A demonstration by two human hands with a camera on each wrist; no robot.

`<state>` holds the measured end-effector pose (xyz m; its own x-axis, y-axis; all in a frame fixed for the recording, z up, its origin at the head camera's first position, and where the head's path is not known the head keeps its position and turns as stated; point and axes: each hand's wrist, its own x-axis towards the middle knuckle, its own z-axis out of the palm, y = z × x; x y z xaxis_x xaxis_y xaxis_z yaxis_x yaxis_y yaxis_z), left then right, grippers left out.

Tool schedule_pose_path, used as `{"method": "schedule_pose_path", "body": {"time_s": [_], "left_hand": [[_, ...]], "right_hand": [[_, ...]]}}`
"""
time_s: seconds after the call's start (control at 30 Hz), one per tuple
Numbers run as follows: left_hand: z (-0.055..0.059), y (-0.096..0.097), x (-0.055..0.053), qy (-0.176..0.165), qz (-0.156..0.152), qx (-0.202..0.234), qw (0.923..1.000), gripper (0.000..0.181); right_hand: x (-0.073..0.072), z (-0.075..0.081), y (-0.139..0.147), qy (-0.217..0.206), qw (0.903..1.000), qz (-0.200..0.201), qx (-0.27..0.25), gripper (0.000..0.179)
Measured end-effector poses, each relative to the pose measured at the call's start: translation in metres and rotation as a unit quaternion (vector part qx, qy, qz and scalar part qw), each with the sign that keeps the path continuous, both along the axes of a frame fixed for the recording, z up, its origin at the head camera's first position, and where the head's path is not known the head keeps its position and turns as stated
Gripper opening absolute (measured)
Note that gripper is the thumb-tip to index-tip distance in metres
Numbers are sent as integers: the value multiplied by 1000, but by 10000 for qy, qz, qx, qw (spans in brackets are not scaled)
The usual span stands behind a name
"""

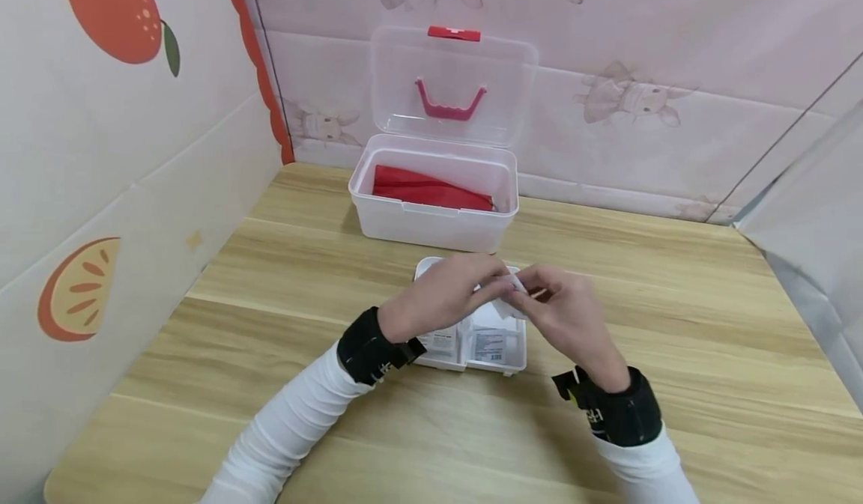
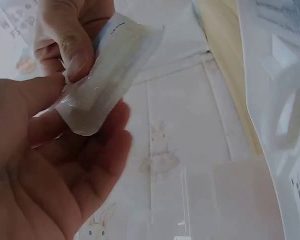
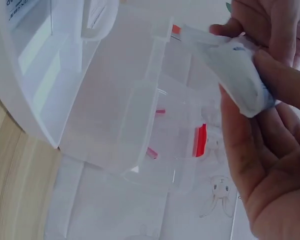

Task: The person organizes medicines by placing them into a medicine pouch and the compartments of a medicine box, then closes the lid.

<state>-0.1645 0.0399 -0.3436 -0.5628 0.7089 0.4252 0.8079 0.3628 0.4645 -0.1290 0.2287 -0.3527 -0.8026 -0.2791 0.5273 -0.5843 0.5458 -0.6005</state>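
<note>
Over a white divided tray [image 1: 465, 367], both hands hold one small packet [image 1: 507, 308]. The packet [image 2: 112, 75] has a clear film face with something pale inside; its other face [image 3: 235, 67] is white with small blue print. My left hand [image 1: 452, 294] pinches one end between thumb and fingers. At the other end, my right hand [image 1: 573, 317] grips it with the thumb on top and fingers beneath. Flat printed packets [image 1: 490, 345] lie in the tray's near compartments. The hands hide part of the tray's far side.
Behind the tray stands a clear plastic box [image 1: 431, 223], its lid [image 1: 458, 62] raised against the wall, with a pink handle [image 1: 450, 108]. A folded red item [image 1: 431, 188] lies inside. The wooden table [image 1: 674, 317] meets covered walls at the left and back.
</note>
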Motion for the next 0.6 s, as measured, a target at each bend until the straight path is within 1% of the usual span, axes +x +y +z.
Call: {"method": "schedule_pose_path", "body": {"time_s": [0.03, 0.1, 0.17, 0.2, 0.27, 0.33, 0.4, 0.43, 0.47, 0.5, 0.53, 0.57, 0.6], "left_hand": [[0, 0, -1, 160, 107, 134, 9997, 13], [1, -1, -3, 590, 424, 317, 9969, 10], [1, -2, -3, 963, 742, 454, 9915, 8], [1, -3, -2, 1170, 902, 473, 9879, 8], [1, -3, 0, 1696, 1193, 325, 9777, 10], [0, -2, 3, 2223, 1417, 82, 9646, 13], [-2, 1, 6, 2699, 1632, -137, 9489, 15], [-2, 3, 7, 2870, 1710, -207, 9423, 16], [-3, 5, 8, 2957, 1746, -225, 9389, 16], [-4, 6, 8, 2965, 1731, -195, 9390, 17], [-5, 8, 8, 2926, 1690, -154, 9411, 18], [-6, 10, 8, 2851, 1611, -113, 9448, 19], [-6, 11, 7, 2722, 1473, -63, 9509, 20]], "right_hand": [[-1, 0, -3, 71, 9999, -82, -50, 11], [-3, 0, -6, 259, 9986, -417, -196, 14], [-3, 1, -10, 354, 9954, -839, -288, 13], [-3, 1, -12, 256, 9943, -981, -340, 14], [-1, 1, -15, -236, 9926, -1054, -552, 21], [0, 1, -19, -909, 9885, -842, -871, 33], [0, 1, -24, -1524, 9783, -540, -1299, 42], [0, 1, -26, -1715, 9722, -410, -1540, 44], [0, 1, -27, -1816, 9674, -312, -1735, 45], [0, 1, -28, -1861, 9639, -244, -1890, 45], [0, 1, -28, -1869, 9614, -220, -2007, 45], [0, 1, -27, -1850, 9603, -219, -2077, 44], [-1, 1, -26, -1828, 9599, -221, -2112, 44]]}}
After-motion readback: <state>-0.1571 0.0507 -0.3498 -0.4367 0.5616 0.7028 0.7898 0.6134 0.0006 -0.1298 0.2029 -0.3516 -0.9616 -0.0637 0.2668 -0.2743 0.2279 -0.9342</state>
